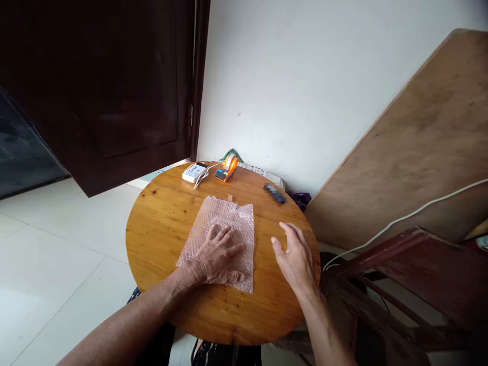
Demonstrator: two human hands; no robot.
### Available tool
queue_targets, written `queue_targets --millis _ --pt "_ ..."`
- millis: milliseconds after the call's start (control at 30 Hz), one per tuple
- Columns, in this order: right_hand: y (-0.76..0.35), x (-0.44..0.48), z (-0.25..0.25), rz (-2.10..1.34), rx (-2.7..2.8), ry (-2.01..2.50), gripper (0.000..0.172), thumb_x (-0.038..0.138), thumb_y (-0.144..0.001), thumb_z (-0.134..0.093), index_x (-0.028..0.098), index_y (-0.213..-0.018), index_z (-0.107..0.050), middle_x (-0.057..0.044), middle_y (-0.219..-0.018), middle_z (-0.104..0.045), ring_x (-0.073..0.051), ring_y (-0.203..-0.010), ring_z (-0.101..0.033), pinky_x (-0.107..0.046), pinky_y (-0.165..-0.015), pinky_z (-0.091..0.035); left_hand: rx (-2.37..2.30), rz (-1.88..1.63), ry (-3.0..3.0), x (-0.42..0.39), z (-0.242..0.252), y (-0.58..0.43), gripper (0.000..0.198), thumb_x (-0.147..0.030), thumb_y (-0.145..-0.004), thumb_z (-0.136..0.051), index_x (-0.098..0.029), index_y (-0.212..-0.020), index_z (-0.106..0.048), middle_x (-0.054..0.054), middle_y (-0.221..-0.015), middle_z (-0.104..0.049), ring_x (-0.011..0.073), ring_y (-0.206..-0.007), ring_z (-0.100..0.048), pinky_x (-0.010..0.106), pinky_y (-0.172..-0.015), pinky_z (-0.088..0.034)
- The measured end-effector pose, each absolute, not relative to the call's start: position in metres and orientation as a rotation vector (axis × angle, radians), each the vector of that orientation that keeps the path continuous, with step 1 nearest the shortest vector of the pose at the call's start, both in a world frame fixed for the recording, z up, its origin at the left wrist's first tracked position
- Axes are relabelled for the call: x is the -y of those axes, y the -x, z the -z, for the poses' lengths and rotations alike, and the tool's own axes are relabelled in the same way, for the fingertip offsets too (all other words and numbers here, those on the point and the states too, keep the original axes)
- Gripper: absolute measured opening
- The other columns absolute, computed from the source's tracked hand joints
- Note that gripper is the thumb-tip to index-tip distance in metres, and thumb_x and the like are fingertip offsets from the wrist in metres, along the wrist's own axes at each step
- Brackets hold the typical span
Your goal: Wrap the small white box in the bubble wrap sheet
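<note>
A folded piece of bubble wrap [244, 221] lies on the round wooden table [160, 234]. My left hand [221, 254] rests flat on the bubble wrap with its fingers spread. Whether anything is wrapped inside cannot be made out. To the right of the wrap, my right hand [295, 254] hovers over or near the tabletop, fingers parted and thumb apart, with nothing in it. A small strip of tape [230, 197] shows at the wrap's far edge.
At the table's back stand an orange tape dispenser [227, 169] and a white device [194, 172] with a cable. A dark, pixelated object [275, 193] lies back right. A dark door [133, 91] is at left, a wooden chair [404, 284] at right.
</note>
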State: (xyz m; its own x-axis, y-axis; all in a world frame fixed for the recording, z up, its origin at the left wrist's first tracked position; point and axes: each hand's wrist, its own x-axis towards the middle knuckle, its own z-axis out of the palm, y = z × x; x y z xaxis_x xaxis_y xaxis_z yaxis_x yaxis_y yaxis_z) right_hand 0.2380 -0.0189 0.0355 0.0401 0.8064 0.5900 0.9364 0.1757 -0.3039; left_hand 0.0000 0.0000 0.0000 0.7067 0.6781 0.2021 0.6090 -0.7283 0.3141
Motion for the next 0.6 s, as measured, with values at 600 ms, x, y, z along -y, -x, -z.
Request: queue_targets --millis 600 --pt "-0.319 0.041 -0.022 -0.325 1.439 1.989 0.063 0.042 -0.068 -0.07 0.022 -0.127 -0.061 -0.01 -0.115 -0.07 -0.027 -0.099 -0.068 -0.042 -0.089 -0.052 -1.006 -0.467 -2.695 0.001 0.001 0.001 0.079 -0.075 -0.078 -0.057 -0.027 -0.14 -0.053 0.018 -0.151 -0.041 0.0446 -0.143 -0.027 0.072 -0.113 -0.011"
